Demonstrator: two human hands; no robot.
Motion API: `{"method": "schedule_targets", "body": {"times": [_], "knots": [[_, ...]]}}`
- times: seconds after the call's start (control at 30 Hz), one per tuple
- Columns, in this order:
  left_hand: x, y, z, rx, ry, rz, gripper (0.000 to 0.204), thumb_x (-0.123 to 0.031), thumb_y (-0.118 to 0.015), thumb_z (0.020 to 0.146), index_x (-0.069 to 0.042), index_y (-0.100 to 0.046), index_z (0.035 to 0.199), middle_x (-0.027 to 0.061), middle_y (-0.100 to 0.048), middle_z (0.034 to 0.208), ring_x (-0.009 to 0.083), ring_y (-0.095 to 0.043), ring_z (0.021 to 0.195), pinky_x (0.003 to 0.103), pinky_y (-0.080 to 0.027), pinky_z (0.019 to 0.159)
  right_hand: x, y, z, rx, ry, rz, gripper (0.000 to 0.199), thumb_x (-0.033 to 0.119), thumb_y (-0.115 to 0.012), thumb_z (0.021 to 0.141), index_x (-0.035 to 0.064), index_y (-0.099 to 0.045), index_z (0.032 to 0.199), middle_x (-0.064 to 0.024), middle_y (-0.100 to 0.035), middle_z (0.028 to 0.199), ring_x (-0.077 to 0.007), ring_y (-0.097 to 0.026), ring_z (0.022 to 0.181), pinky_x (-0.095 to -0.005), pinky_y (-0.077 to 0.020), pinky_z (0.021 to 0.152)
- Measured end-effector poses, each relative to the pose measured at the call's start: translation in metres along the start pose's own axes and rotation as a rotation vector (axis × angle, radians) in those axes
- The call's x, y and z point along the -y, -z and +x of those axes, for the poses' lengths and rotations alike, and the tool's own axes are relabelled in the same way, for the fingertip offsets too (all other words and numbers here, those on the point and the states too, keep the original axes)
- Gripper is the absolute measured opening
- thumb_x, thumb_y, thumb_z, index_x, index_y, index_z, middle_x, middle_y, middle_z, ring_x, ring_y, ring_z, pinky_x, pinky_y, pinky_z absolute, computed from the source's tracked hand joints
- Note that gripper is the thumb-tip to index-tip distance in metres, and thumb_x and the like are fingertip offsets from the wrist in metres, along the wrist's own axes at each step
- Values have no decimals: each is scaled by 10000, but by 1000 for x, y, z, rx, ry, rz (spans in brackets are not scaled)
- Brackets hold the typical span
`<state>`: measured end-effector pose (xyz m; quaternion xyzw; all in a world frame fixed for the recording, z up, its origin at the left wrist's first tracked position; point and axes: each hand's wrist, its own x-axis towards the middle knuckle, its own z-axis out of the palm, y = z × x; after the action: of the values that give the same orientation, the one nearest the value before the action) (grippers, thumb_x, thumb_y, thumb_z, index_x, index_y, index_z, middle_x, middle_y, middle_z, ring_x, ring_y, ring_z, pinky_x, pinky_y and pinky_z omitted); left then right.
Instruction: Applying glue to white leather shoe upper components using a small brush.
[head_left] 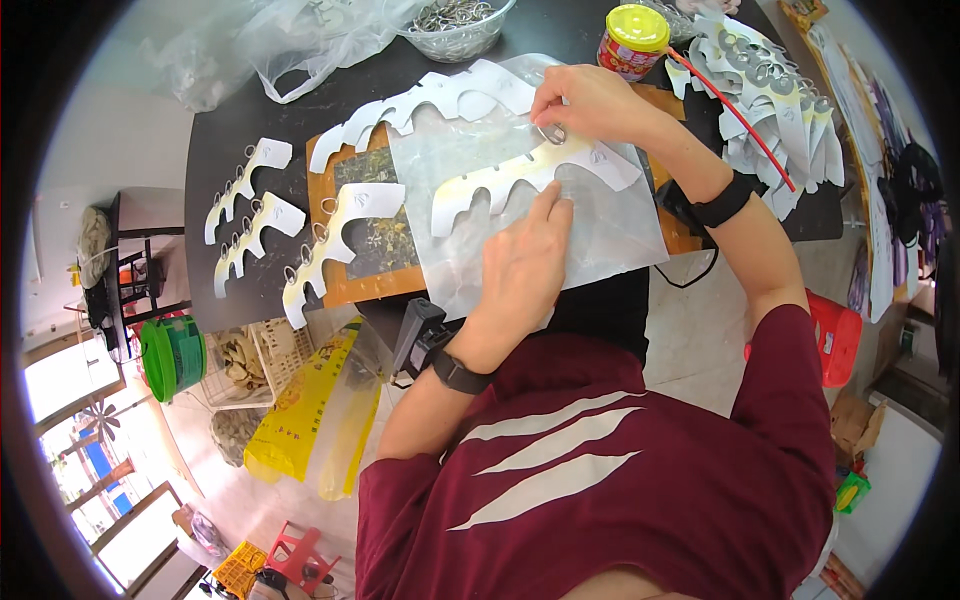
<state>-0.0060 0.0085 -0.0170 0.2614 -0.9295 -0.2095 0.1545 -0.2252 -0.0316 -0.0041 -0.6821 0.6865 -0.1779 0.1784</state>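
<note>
Right hand [590, 102] pinches a metal ring [553, 133] at the upper edge of the scalloped white piece [520, 172] just below it, while the left hand [527, 255], loosely open, touches the lower edge, probably steadying it.

Bright indoor light; window [82, 386] at lower left glares white; plastic sheet [600, 240] shines softly; scalloped white card [520, 170] looks fairly sharp; edges curve into blackness.
</note>
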Motion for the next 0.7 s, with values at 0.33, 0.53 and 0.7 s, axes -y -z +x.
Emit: {"method": "schedule_targets", "body": {"times": [0.33,0.53,0.7], "knots": [[-1,1,0,9,9,-2,321,-4,-514,785,-43,-597,1093,109,-580,1282,323,-672,765,394,-537,632,2,2,-9,-42,27,-116,157,183,-662,801,163,-745,932,-40,-652,893,-241,-626,854,-360,-484,719],[0,-1,-1,-6,3,-5,317,-11,-510,790,-48,-598,1092,107,-580,1284,322,-671,764,392,-534,622,5,2,-23,-53,107,-189,219,179,-651,821,195,-717,1030,-32,-600,893,-224,-611,853,-365,-480,707],[0,-2,-1,-4,5,2,320,-4,-514,786,-52,-600,1090,104,-581,1284,316,-671,774,393,-533,623,6,1,-29,-69,122,-228,215,198,-663,817,200,-714,1026,-29,-582,880,-222,-608,836,-372,-476,690]]}}
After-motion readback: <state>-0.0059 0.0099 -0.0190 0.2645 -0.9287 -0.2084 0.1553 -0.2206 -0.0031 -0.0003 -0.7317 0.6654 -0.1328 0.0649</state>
